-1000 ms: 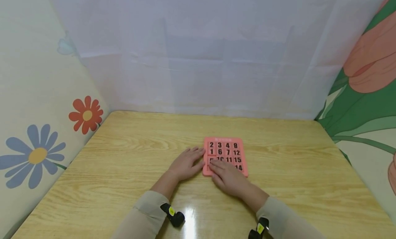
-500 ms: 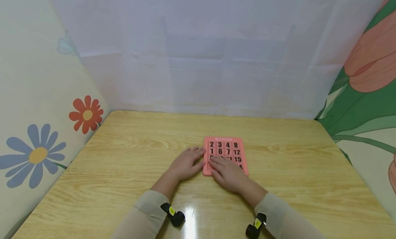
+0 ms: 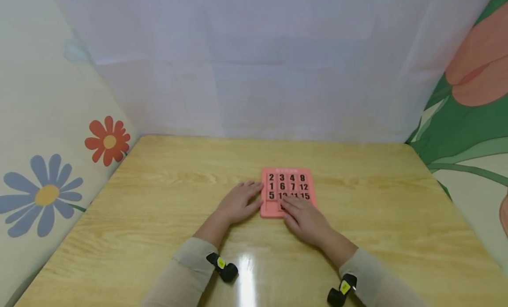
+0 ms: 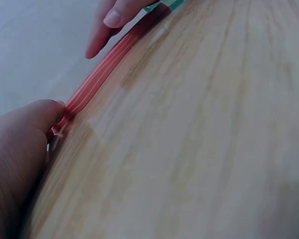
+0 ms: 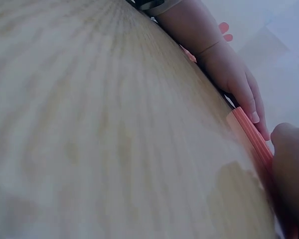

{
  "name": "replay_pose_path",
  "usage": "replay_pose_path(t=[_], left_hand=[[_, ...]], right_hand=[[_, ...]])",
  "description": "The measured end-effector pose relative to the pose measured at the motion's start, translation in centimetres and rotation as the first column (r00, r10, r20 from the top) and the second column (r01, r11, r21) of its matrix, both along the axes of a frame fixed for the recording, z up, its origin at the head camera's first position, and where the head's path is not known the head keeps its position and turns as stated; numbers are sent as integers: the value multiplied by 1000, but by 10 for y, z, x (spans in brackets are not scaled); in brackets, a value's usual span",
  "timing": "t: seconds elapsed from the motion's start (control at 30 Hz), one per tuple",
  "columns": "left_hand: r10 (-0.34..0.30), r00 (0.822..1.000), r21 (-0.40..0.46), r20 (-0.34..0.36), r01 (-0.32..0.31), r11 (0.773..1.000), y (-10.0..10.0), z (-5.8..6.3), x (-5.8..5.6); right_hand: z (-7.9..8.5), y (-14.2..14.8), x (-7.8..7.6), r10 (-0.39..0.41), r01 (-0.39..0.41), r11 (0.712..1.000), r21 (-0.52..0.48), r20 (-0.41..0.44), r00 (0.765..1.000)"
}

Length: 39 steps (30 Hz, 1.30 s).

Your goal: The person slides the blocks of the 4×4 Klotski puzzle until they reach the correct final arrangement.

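1. Left hand (image 3: pixel 239 203): grip released, fingers extended and lying along the left edge of the pink board (image 3: pixel 285 170). Thumb tip meets the same edge, nearer the person.
2. Right hand (image 3: pixel 307 219): grip likewise released, fingers nearly straight and angled over the lower rows of the number tiles (image 3: pixel 293 186). Cannot tell how firmly the fingertips bear down.
3. Board lies flat, just right of the left hand and partly beneath the right fingers; its top rim extends beyond both hands.
4. Readable ahead of the right fingers: 2, 3, 4, 8 in the top row; 1, 6, 7, 12 in the second. Third row: 5 and 15 plain, 10 and 11 partly covered.
5. Fourth row mostly hidden under the right hand. Between the two hands, the recessed pink floor shows in its leftmost slot.
6. Under both hands: wood-grain table (image 3: pixel 158 188).
7. Behind each hand, a pale sleeve, each with a black wrist camera: left (image 3: pixel 228 272), right (image 3: pixel 337 297).
8. Well beyond the hands: white sheet (image 3: pixel 254 69); red flower (image 3: pixel 109 142) off to the left.
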<state>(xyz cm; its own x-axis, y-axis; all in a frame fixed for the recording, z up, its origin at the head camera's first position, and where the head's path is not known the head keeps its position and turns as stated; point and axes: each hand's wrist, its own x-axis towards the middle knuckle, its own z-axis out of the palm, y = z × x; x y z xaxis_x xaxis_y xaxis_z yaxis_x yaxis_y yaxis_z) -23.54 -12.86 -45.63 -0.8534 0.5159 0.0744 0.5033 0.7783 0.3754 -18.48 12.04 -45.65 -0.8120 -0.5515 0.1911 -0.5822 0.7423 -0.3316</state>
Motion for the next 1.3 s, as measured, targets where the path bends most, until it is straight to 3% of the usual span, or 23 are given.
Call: replay_pose_path(t=[0.13, 0.37, 1.3], left_hand=[[4, 1000, -6, -9, -4, 1000, 0, 3, -3], [7, 1000, -22, 14, -7, 1000, 1, 2, -1], [11, 1000, -1, 8, -11, 1000, 1, 1, 0]], right_hand=[[1, 6, 2, 15, -15, 1000, 8, -20, 1000], [-1, 8, 6, 14, -14, 1000, 17, 18, 1000], [2, -22, 7, 42, -45, 998, 48, 56, 998]])
